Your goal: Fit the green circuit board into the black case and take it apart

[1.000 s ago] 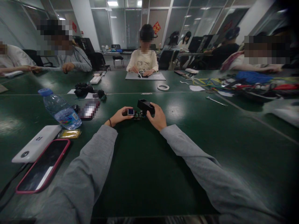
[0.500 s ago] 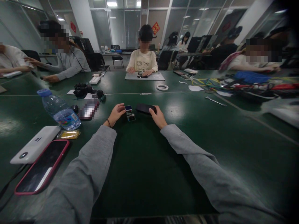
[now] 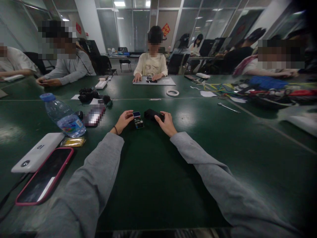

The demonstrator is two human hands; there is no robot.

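A small electronic module [image 3: 138, 120] with a blue screen on top stands on the green table [image 3: 153, 172] in front of me. My left hand [image 3: 124, 120] pinches its left side with the fingertips. A black flat casing [image 3: 152, 114] lies just to the right of the module. My right hand [image 3: 167, 123] holds that casing by its near right end, fingers curled over it. Both grey sleeves reach forward from the bottom of the view.
At left lie a water bottle [image 3: 62, 116], a white power bank [image 3: 36, 152], a phone in a pink case [image 3: 43, 177] and a yellow packet [image 3: 73, 142]. Black parts [image 3: 87, 94] and a tape ring [image 3: 172, 93] lie farther off. Wires and tools [image 3: 247, 91] crowd the right. People sit around.
My right hand lowered the black casing from above the module onto the table beside it. My left hand kept its hold on the module, which now stands apart from the casing.
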